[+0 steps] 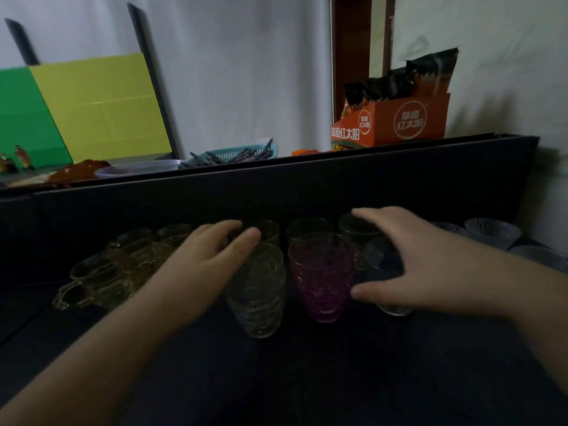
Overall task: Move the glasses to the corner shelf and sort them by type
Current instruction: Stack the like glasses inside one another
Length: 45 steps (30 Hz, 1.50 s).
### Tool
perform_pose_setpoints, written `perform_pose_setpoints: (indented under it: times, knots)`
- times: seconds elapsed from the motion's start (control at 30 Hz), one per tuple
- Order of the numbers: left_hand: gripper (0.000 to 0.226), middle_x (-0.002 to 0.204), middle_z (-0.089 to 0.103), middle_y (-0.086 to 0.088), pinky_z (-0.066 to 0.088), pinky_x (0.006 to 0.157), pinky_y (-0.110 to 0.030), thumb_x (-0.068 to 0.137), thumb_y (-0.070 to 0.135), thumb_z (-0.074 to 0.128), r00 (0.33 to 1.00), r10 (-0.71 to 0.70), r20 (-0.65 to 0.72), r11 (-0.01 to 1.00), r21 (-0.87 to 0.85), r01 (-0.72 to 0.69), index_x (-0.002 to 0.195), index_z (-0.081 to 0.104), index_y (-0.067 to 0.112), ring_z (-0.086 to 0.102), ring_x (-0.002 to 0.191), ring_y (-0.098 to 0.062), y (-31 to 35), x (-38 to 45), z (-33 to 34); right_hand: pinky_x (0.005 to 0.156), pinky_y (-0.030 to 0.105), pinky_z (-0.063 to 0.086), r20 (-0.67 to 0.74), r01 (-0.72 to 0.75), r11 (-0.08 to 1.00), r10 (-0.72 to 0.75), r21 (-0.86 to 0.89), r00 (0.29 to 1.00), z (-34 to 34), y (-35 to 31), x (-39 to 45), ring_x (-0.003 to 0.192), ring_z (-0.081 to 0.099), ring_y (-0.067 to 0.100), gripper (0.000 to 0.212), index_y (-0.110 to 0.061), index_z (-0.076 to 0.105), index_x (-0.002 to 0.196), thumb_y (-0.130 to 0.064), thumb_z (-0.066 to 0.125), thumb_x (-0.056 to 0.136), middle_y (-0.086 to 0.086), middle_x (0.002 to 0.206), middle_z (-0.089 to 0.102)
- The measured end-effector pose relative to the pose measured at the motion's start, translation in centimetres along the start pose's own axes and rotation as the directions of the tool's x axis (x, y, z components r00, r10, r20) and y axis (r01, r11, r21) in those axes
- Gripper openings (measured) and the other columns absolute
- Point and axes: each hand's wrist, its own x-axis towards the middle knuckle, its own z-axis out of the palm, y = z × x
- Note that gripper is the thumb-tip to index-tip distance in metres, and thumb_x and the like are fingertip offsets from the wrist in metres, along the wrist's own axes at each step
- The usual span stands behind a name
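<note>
Glasses are standing in a dim cluster on the dark table [307,379]: amber mugs [101,272] at the left, a clear ribbed tumbler [258,296] and a pink tumbler [321,278] in the middle, small clear bowls [491,233] at the far right. Your left hand [203,265] is hovering over the clear tumbler, fingers loosely spread. Your right hand [408,265] is arching, fingers wide, around a clear glass [384,265] (touching or not, I cannot tell).

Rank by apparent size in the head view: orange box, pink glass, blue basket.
1. orange box, clearly largest.
2. pink glass and blue basket look alike in extent; the glass sits nearer and the basket is partly hidden, so unranked.
</note>
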Motion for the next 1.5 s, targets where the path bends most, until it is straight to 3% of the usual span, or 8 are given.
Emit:
perform_pose_setpoints:
  times: [0.17, 0.43, 0.67, 0.8, 1.0, 1.1, 1.23, 1.5]
  knots:
    - [0.065, 0.133, 0.056, -0.005, 0.038, 0.085, -0.029, 0.087, 0.056, 0.059, 0.991, -0.133, -0.006, 0.975, 0.177, 0.131, 0.14, 0.05, 0.019, 0.052, 0.108, -0.016, 0.6, 6.8, -0.2, 0.113, 0.032, 0.033, -0.084, -0.121, 0.991, 0.117, -0.048, 0.99, 0.1, 2.0, -0.5, 0.14, 0.031, 0.008, 0.117, -0.039, 0.014, 0.155, -0.084, 0.057, 0.056, -0.013, 0.154, 0.024]
    - [0.081, 0.11, 0.059, -0.009, 0.046, 0.078, -0.035, 0.059, 0.067, 0.079, 0.909, -0.341, 0.24, 0.859, 0.473, 0.198, 0.114, 0.06, 0.01, 0.057, 0.097, -0.024, 0.8, 11.9, 1.6, 0.103, 0.03, 0.04, -0.176, -0.205, 0.979, 0.202, 0.004, 0.963, 2.6, 2.4, -0.2, 0.13, 0.042, 0.009, 0.097, -0.036, 0.02, 0.153, -0.07, 0.065, 0.074, -0.01, 0.146, 0.035]
    - [0.067, 0.095, 0.06, -0.005, 0.048, 0.07, -0.034, 0.063, 0.06, 0.079, 0.944, -0.281, 0.172, 0.862, 0.478, 0.169, 0.107, 0.063, 0.012, 0.059, 0.085, -0.019, 0.3, 11.7, 1.6, 0.094, 0.028, 0.047, -0.319, -0.187, 0.975, 0.216, 0.119, 0.923, 2.4, 3.0, -1.1, 0.115, 0.052, 0.006, 0.1, -0.039, 0.031, 0.148, -0.068, 0.076, 0.064, -0.012, 0.133, 0.048]
    - [0.05, 0.081, 0.061, 0.002, 0.044, 0.062, -0.03, 0.066, 0.061, 0.073, 0.998, -0.061, 0.001, 0.857, 0.512, 0.052, 0.092, 0.063, 0.019, 0.057, 0.072, -0.013, 1.6, 11.1, -0.7, 0.089, 0.025, 0.047, -0.429, -0.15, 0.967, 0.226, 0.204, 0.874, 0.8, 3.4, -1.3, 0.11, 0.053, 0.001, 0.101, -0.04, 0.034, 0.148, -0.07, 0.076, 0.06, -0.015, 0.128, 0.05]
    - [0.036, 0.085, 0.062, -0.003, 0.04, 0.064, -0.032, 0.077, 0.053, 0.07, 0.959, 0.254, -0.123, 0.915, 0.353, -0.197, 0.09, 0.059, 0.021, 0.051, 0.069, -0.014, 6.4, 9.7, -1.3, 0.091, 0.03, 0.05, -0.61, -0.026, 0.939, 0.244, 0.343, 0.754, -2.5, 2.6, 1.5, 0.106, 0.058, 0.004, 0.096, -0.034, 0.041, 0.144, -0.066, 0.079, 0.062, -0.013, 0.12, 0.056]
    - [0.038, 0.082, 0.062, 0.007, 0.044, 0.065, -0.023, 0.076, 0.052, 0.07, 0.947, 0.313, -0.065, 0.917, 0.281, -0.284, 0.098, 0.063, 0.022, 0.054, 0.071, -0.004, 7.8, 9.8, 0.0, 0.088, 0.025, 0.05, -0.646, 0.046, 0.909, 0.258, 0.413, 0.718, -2.4, 2.4, 3.8, 0.1, 0.058, -0.002, 0.088, -0.03, 0.044, 0.142, -0.058, 0.082, 0.068, -0.021, 0.107, 0.054]
    - [0.057, 0.095, 0.069, 0.0, 0.054, 0.075, -0.033, 0.07, 0.059, 0.074, 0.96, 0.26, 0.106, 0.913, 0.298, -0.28, 0.108, 0.066, 0.017, 0.064, 0.083, -0.012, 7.5, 11.1, 1.8, 0.099, 0.036, 0.05, -0.635, 0.006, 0.91, 0.283, 0.413, 0.719, 0.3, 3.1, 6.1, 0.116, 0.055, 0.008, 0.097, -0.026, 0.041, 0.146, -0.058, 0.084, 0.065, -0.008, 0.13, 0.053]
    - [0.079, 0.108, 0.063, 0.007, 0.046, 0.081, -0.023, 0.067, 0.06, 0.076, 0.939, 0.102, 0.327, 0.918, 0.333, -0.215, 0.131, 0.057, 0.018, 0.059, 0.095, -0.008, 4.3, 12.7, 3.7, 0.102, 0.038, 0.048, -0.509, -0.121, 0.939, 0.279, 0.322, 0.814, 3.6, 4.4, 7.7, 0.125, 0.05, 0.014, 0.103, -0.026, 0.037, 0.149, -0.061, 0.083, 0.063, -0.002, 0.139, 0.05]
